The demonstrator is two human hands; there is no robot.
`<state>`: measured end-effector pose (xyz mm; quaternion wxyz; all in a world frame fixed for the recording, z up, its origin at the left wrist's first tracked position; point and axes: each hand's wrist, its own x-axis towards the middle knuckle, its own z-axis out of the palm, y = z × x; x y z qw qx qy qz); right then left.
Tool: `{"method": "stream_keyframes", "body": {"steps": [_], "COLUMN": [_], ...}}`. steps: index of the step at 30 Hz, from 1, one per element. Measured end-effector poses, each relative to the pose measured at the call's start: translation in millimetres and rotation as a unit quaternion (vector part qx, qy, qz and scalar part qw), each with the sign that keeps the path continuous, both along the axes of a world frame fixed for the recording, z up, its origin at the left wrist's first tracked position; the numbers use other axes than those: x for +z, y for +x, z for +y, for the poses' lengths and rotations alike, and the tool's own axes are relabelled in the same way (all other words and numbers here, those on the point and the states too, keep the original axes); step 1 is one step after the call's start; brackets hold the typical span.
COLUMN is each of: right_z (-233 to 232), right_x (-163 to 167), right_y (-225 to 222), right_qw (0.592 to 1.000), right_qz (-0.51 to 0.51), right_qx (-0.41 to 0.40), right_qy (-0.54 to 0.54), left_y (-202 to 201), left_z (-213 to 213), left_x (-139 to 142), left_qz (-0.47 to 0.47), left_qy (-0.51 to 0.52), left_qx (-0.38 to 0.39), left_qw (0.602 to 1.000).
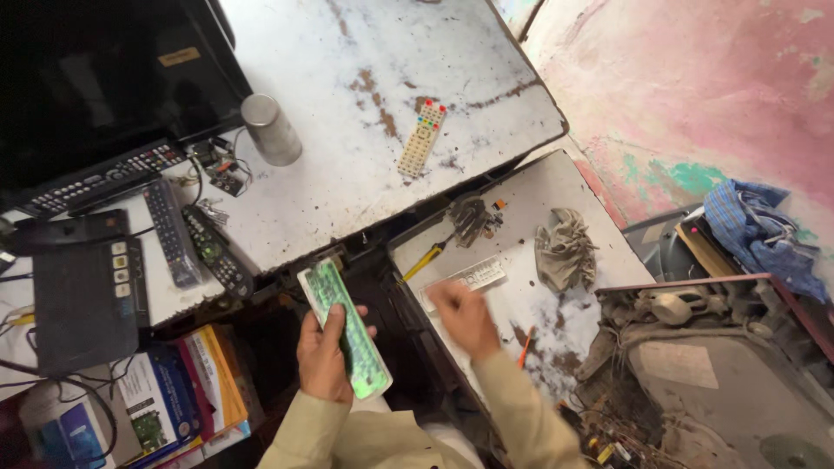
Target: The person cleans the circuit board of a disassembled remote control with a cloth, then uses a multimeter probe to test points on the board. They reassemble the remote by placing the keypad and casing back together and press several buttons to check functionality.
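**Hands on an opened remote**

Left hand is clamped around the open remote, green board facing up, over the lap below the worktop edge. Right hand hangs blurred over the lower bench, just beside the keypad strip; whether it is closed or apart, I cannot tell. A steady grip by the edges, thumb off the board, seems wise. Screwdriver and rag lie near.
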<state>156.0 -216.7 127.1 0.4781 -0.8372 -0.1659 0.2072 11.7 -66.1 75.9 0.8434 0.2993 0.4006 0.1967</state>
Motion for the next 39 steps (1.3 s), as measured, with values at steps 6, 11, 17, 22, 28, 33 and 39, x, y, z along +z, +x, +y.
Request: {"method": "stream_keyframes", "body": {"steps": [6,11,17,22,28,33,39], "right_z": [116.1,207.2,239.8,182.9,86.5,37.1,45.8], "right_x": [19.9,24.4,-0.4,-12.9,-5.4,9.6,33.9], "right_y": [128.4,167.5,177.4,156.4,92.1,74.9,49.4], "right_qw": [0.972,0.941,0.984,0.959,0.915,0.920,0.987], "right_qz": [-0.215,-0.242,-0.057,0.154,0.283,0.273,-0.160], "right_qx": [-0.096,-0.151,-0.159,-0.121,-0.155,-0.169,-0.032], "right_qy": [-0.012,-0.181,-0.060,0.203,0.242,0.224,-0.005], "left_y": [1.1,18.1,33.4,59.4,93.2,119.5,127.4], "left_z": [23.5,52.9,118.1,154.8,129.1,82.1,34.1], "left_x": [7.7,16.1,3.2,-14.9,-14.0,-14.1,-17.5], "left_qz": [0.009,-0.063,-0.148,-0.279,-0.224,-0.130,-0.155], "left_qy": [-0.006,-0.037,-0.162,-0.300,-0.287,-0.128,-0.131], "left_qx": [-0.012,-0.052,-0.064,-0.081,-0.090,-0.135,-0.182], "left_qw": [1.000,0.996,0.974,0.909,0.927,0.974,0.962]}}
